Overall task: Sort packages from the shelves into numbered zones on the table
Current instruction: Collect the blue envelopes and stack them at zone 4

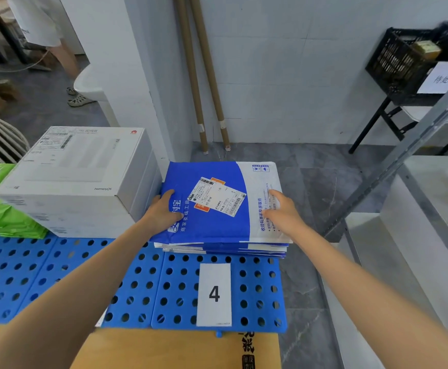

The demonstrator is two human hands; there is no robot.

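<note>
Your left hand (164, 211) and right hand (281, 211) lie flat, fingers uncurled, gripping nothing, on the centre-frame mailer stack (217, 230); uneven push could slide it off the table (137, 288) at right.

You read "4" on the white card (214, 294); "HarmonyOS" on the white box (71, 169); "待处理" on the paper sign (444, 78) by the crate (398, 62); "商家收钱工具" on the blue mailer (212, 227).
</note>
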